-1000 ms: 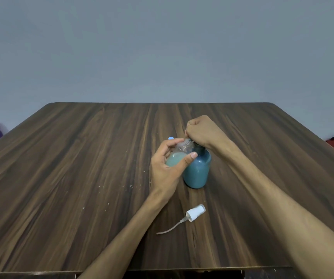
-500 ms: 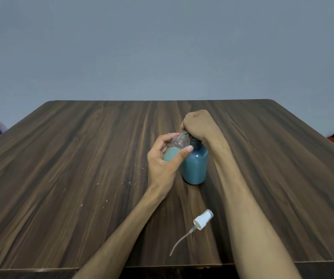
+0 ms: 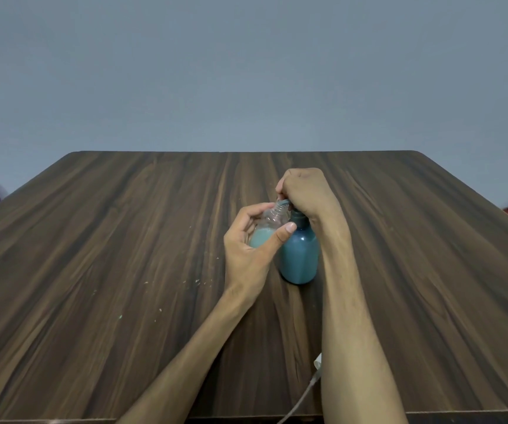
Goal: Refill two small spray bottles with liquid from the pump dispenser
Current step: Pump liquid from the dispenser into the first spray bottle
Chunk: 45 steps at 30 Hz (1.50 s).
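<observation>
The right grip [image 3: 303, 191] is curled down over the pump [image 3: 283, 203] head, whose spout sits at the open neck of the bottle [image 3: 269, 229]; the left grip [image 3: 248, 249] wraps the bottle, thumb across its front, holding it tilted just beside the dispenser [image 3: 298, 258] at its 10 o'clock. The bottle looks about half full of pale liquid. To do this well, I judge the neck should stay right under the spout, with slow, full presses so nothing runs down the outside, and the left grip steady rather than squeezing. The dispenser stands mid-bench [image 3: 124, 270], a little toward 1 o'clock. The bottle's spray cap [image 3: 316, 367] lies at 6 o'clock, partly hidden by the right forearm.
</observation>
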### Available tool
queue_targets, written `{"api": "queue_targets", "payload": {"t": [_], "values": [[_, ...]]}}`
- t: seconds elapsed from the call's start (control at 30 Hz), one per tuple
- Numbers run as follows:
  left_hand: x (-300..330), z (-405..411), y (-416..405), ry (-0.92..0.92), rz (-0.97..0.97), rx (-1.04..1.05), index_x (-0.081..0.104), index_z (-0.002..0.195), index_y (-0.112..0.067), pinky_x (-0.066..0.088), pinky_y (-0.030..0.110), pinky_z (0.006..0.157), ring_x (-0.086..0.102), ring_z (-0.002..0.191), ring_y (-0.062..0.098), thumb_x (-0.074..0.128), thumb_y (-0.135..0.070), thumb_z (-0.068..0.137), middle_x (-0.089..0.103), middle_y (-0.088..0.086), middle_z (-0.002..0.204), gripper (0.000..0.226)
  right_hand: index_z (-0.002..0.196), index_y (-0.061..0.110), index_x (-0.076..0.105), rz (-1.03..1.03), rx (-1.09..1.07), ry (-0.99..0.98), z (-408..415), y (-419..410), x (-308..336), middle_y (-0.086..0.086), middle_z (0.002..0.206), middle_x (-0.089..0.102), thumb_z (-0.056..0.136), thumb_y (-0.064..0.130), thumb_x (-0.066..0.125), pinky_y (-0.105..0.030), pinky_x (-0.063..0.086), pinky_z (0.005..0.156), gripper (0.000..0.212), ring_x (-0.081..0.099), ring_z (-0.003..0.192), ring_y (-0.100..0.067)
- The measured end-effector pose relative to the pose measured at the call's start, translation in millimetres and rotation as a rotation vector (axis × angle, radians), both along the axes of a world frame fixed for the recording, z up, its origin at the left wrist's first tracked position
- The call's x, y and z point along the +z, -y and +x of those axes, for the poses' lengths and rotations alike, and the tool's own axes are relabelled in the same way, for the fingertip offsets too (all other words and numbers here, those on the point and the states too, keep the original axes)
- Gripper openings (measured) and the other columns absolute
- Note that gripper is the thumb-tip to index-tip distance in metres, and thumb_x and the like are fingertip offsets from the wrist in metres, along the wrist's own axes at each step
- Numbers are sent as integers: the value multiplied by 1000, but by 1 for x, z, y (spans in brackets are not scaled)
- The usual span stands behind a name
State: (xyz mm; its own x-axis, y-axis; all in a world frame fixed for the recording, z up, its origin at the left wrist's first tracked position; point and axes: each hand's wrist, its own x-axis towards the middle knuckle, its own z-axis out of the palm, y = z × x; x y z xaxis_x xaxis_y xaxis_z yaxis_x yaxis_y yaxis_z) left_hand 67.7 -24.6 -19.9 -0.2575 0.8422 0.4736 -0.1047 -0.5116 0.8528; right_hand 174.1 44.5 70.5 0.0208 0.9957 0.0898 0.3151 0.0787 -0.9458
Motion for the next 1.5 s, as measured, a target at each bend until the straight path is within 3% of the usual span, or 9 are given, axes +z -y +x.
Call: {"api": "queue_targets", "payload": {"t": [0.17,0.47,0.67,0.93,1.17,1.37,1.5], "values": [[0,3,2,-5,-4,-21,69,117,-4,62,32,88,75,102,20,86,-2,82,76,12,113,39,57,13,62,5,8,-16,7,5,-2,3,50,60,81,-4,45,-21,40,51,34,48,49,-13],[1,5,5,1,-4,-34,70,114,-13,61,29,86,75,99,15,86,-5,82,77,0,108,37,56,14,62,4,0,-37,10,5,-2,3,49,60,80,-4,45,-24,43,55,35,51,50,-14],[0,5,4,13,-12,-36,70,115,-7,59,26,86,75,99,14,86,-5,81,78,-2,106,38,56,18,64,-17,-11,94,11,4,-3,2,53,59,77,4,47,-29,42,61,31,50,56,-17],[0,6,4,11,-1,-39,70,117,-5,59,27,88,76,102,18,87,-16,79,78,4,110,42,56,19,63,-27,6,183,15,6,-3,13,42,52,80,5,46,-26,39,57,33,49,54,-13],[-2,5,4,-1,-4,-34,70,116,-12,60,32,91,75,106,24,88,-11,81,77,7,113,39,56,18,62,-46,25,225,16,5,1,4,47,52,80,6,49,-28,39,58,31,46,51,-15],[1,6,5,-1,0,-34,70,115,-11,60,27,87,76,102,17,86,-16,78,79,1,110,40,62,13,65,-19,17,236,16,5,-1,0,55,54,78,6,48,-30,41,61,25,47,57,-17],[0,5,3,-4,-3,-35,70,116,-11,60,28,87,76,102,20,87,-9,81,78,4,110,39,61,13,65,-4,10,223,16,4,-1,-2,60,55,77,6,49,-31,41,62,24,47,61,-18]]}}
